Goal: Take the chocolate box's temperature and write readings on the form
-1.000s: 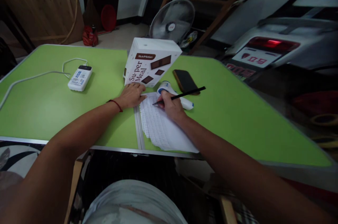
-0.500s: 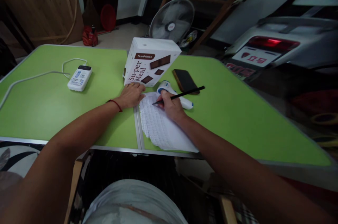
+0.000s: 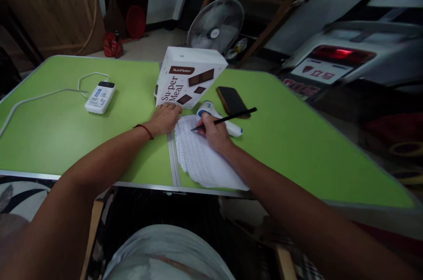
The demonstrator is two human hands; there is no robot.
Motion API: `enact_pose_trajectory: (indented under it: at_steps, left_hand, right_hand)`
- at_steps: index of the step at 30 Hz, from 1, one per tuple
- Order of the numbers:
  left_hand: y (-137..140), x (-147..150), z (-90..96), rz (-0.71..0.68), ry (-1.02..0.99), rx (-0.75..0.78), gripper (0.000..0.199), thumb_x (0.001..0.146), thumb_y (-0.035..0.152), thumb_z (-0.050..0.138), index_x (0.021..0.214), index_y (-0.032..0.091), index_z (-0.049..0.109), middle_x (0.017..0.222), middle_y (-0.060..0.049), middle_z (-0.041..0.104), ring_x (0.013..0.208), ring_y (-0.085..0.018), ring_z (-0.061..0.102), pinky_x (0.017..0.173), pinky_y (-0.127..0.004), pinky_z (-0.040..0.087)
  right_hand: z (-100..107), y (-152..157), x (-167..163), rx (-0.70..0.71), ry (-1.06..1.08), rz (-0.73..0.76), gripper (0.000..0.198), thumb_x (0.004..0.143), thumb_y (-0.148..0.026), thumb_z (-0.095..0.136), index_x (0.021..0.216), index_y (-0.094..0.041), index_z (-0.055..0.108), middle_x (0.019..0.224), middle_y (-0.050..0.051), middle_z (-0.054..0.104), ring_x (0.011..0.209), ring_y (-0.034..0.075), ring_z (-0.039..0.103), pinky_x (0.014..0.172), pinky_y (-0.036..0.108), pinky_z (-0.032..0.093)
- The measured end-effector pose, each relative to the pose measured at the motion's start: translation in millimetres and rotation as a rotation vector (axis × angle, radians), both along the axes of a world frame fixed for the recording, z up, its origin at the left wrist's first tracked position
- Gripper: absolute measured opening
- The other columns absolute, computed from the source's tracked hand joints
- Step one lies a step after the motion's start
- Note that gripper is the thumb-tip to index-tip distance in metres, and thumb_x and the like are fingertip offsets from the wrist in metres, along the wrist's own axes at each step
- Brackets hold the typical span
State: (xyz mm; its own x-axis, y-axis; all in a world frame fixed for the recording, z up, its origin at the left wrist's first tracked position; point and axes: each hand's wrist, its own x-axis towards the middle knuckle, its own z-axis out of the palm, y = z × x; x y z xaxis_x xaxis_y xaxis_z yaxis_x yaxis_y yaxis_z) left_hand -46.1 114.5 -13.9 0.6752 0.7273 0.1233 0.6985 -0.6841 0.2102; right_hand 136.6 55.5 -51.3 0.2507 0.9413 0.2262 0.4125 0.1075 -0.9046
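My right hand (image 3: 215,134) is closed round a black pencil (image 3: 236,115), its tip on the upper part of a paper sheet (image 3: 201,156). Rows of handwriting cover the left side of the sheet, whose left edge looks ragged. At the top left corner of the paper lies my left hand (image 3: 165,119), palm down, fingers extended and touching the foot of an upright white box (image 3: 193,78) printed "Su-per Meal". Just beyond the right hand is a white and blue handheld thermometer (image 3: 234,129), partly hidden by that hand and the pencil.
A dark phone (image 3: 231,100) lies behind the thermometer on the green folding table (image 3: 297,152). On the left sits a white power bank (image 3: 101,97) with a white cable (image 3: 39,95). Past the table are a fan (image 3: 216,24) and a parked scooter (image 3: 350,51).
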Motion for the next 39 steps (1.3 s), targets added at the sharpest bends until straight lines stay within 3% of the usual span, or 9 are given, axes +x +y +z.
enact_pose_trajectory:
  at_steps: [3,8,24,39]
  left_hand:
    - [-0.3,0.3,0.7,0.006,0.004,-0.005,0.032,0.098,0.013,0.041,0.125,0.014,0.058,0.128,-0.013,0.064,0.122,-0.027,0.057,0.105,-0.042,0.044]
    - [-0.3,-0.6,0.5,-0.004,-0.008,-0.003,0.03,0.099,0.028,0.051,0.125,0.014,0.058,0.128,-0.013,0.064,0.124,-0.029,0.055,0.106,-0.043,0.043]
    - [-0.8,-0.3,1.7,0.0,-0.002,-0.024,0.03,0.098,0.025,0.053,0.126,0.014,0.057,0.128,-0.014,0.062,0.125,-0.027,0.053,0.106,-0.041,0.041]
    - [-2.7,-0.3,-2.6,-0.008,-0.011,0.003,0.031,0.098,0.027,0.053,0.125,0.013,0.059,0.127,-0.014,0.064,0.121,-0.029,0.056,0.104,-0.043,0.044]
  right_hand:
    - [0.1,0.5,0.4,0.006,-0.003,0.003,0.057,0.086,-0.069,0.047,0.054,-0.022,0.055,0.046,-0.001,0.045,0.046,0.012,0.043,0.047,0.027,0.039]
    - [0.8,0.0,-0.1,0.009,-0.003,0.002,0.058,0.083,-0.072,0.048,0.055,-0.022,0.055,0.048,-0.001,0.048,0.046,0.012,0.043,0.046,0.026,0.039]
    - [5.9,-2.2,-3.6,0.0,-0.001,0.005,0.056,0.084,-0.068,0.049,0.053,-0.022,0.054,0.047,-0.002,0.046,0.047,0.012,0.043,0.046,0.026,0.04]
    - [1.4,-3.9,-2.8,-0.056,0.108,-0.102,0.06,0.078,-0.077,0.049,0.055,-0.022,0.051,0.047,-0.001,0.048,0.045,0.011,0.044,0.042,0.023,0.038]
